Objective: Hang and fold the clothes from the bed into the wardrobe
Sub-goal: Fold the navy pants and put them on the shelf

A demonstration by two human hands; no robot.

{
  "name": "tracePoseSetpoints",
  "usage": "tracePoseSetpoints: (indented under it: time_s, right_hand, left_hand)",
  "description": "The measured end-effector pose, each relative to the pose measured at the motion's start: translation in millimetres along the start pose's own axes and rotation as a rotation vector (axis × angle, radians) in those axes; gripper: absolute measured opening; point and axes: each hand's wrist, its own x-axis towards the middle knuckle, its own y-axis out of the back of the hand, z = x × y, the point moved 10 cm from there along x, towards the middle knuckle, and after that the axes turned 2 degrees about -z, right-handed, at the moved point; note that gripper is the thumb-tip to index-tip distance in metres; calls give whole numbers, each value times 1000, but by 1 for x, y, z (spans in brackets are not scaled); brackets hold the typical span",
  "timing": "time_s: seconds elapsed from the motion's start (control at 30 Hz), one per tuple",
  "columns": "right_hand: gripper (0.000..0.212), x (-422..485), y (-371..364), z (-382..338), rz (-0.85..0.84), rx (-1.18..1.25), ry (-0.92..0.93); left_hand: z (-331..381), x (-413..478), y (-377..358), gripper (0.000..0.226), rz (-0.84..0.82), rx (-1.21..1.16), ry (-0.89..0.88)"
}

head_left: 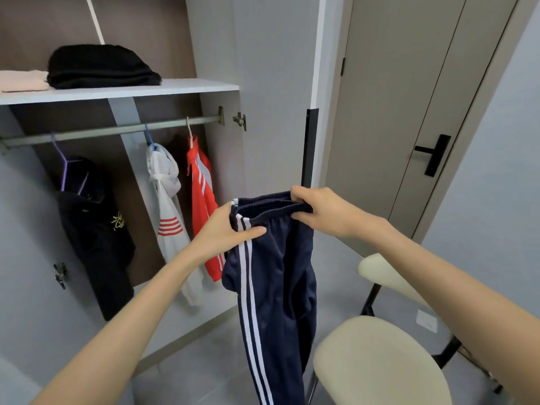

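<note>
- the wardrobe (216, 54) stands open ahead and to my left, with a shelf (181, 86) above a hanging rail (117, 130).
- a grey room door (409, 112) with a black handle is shut, off to my right.
- a cream chair (380, 361) sits low on my right, its seat just beside the hanging trouser legs.
- the navy track trousers (277, 287) with white side stripes hang in the air in front of the wardrobe, waistband up, legs dropping out of view below.
- a black top (96, 244) with a small gold print hangs from the rail on a purple hanger, furthest left.
- a white hooded jacket (169, 223) hangs on a blue hanger, next to a red jacket (201, 200) with white stripes.
- a folded black pile (99, 67) lies on the shelf, touching a folded pale pink piece (23, 80) on its left.
- my left hand (225, 232) grips the striped end of the waistband, fingers across the front.
- my right hand (318, 210) pinches the waistband's other end.
</note>
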Motion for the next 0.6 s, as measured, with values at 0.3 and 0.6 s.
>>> tracePoseSetpoints:
  time_s: [0.3,0.6]
  right_hand:
    - [19,1,-24,9,15,-225,-49]
    - [38,10,-50,15,-49,408,-161]
  left_hand:
    - [-12,-1,-7,30,-8,22,52]
    - [-40,-8,6,39,15,185,140]
